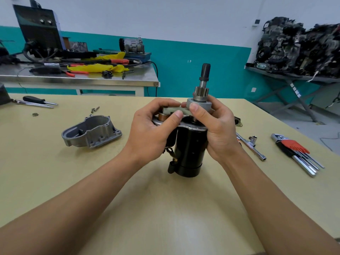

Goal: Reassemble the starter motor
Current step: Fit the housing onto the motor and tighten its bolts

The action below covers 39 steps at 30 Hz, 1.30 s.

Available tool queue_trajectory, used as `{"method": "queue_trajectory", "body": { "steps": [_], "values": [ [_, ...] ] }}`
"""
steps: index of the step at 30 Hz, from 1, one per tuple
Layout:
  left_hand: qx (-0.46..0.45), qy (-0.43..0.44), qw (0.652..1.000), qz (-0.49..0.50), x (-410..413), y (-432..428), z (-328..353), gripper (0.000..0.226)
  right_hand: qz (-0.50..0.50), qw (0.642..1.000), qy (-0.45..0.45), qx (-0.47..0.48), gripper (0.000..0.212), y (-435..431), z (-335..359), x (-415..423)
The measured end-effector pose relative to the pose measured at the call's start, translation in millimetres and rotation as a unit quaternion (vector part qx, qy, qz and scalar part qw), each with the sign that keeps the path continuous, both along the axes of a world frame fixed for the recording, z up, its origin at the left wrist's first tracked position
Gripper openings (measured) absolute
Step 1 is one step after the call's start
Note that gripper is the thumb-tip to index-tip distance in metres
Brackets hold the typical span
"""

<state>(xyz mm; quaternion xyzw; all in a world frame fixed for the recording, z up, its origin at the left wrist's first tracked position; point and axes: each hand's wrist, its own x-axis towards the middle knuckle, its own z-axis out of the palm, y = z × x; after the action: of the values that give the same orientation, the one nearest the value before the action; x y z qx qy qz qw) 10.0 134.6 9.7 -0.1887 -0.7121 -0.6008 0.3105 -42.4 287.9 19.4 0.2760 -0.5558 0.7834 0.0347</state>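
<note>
On my feed the black starter motor (189, 150) sits upright at the middle of the table (55, 181), its pinion shaft (201, 92) pointing up. The left hand (152, 133) pinches the pale plastic lever (171, 109) at the motor's top, thumb in front, fingers curled behind. The right hand (219, 129) wraps the grey drive collar (197, 104) just under the pinion teeth, thumb pressed on its front. The aluminium nose housing (92, 132) lies well apart on the left, with hex keys (296, 153) and a socket wrench (250, 144) on the right.
</note>
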Motion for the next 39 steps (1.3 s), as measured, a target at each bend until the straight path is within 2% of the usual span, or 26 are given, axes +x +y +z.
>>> {"method": "queue_trajectory", "body": {
  "steps": [4, 10, 18, 24, 27, 31, 39],
  "values": [
    [0.013, -0.009, 1.0, 0.003, -2, 4, 2, 0.016, 0.007, 1.0, 0.001, -0.006, 0.024, 3, -2, -3],
    [0.017, -0.003, 1.0, -0.002, 0, 3, 3, 0.017, 0.048, 0.997, 0.037, 0.039, 0.04, 14, 0, -4],
    [-0.014, 0.031, 0.999, -0.02, 2, -2, 1, 0.027, 0.06, 0.998, 0.037, 0.01, 0.046, 11, 1, -2],
    [-0.007, 0.027, 1.0, -0.011, 0, 1, 2, 0.03, 0.05, 0.998, 0.028, -0.005, 0.064, 10, 1, -1],
    [0.005, 0.015, 1.0, -0.006, 0, 1, 2, 0.029, 0.046, 0.998, 0.031, 0.008, 0.06, 10, 2, 1],
    [0.011, 0.012, 1.0, 0.001, 0, 0, 2, 0.031, 0.042, 0.998, 0.039, 0.036, 0.042, 9, 1, 2],
    [-0.01, 0.02, 1.0, -0.02, 5, 0, 3, 0.027, 0.045, 0.996, 0.05, 0.053, 0.036, 8, -1, 6]
  ]
}}
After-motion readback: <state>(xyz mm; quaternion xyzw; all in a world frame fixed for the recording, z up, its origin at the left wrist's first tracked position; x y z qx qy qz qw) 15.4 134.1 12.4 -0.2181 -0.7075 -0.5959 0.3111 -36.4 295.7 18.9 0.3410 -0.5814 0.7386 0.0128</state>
